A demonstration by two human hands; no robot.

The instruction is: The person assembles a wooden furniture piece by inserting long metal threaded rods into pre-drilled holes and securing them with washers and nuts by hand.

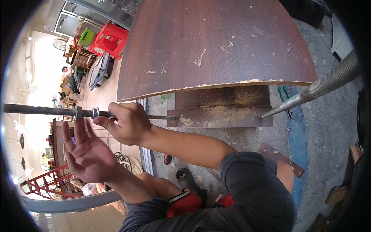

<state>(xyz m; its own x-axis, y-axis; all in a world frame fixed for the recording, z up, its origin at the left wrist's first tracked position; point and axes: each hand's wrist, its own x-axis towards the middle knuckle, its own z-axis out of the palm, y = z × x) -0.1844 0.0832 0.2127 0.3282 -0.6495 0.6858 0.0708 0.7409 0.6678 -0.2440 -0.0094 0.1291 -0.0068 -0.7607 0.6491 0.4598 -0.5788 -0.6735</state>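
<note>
Rod (46,110) of grey metal, threaded along the part in view at left, runs from the left end of the plank (247,121) out to the far left, carrying an outer nut (79,112) and, just to its right, an inner nut (96,113). The right hand (129,123) is closed around it just right of the inner nut, forefinger above, thumb below. The left hand (92,158) has its palm bare and fingers spread, tips at the underside of the outer nut; whether they touch it I cannot tell. The hands are apart, close beside each other.

The metal looks stiff and fairly heavy, hardly fragile; the thread should give fingers some bite but may feel rough. The nuts are best pinched across opposite flats, and the shaft held in a full fist beside them. Both nuts are small to grip and could slip from greasy fingers.

A second rod (328,79) stands at right. The wide board (220,38) beyond has a ragged near edge, likely splintery, so keep knuckles off it.
</note>
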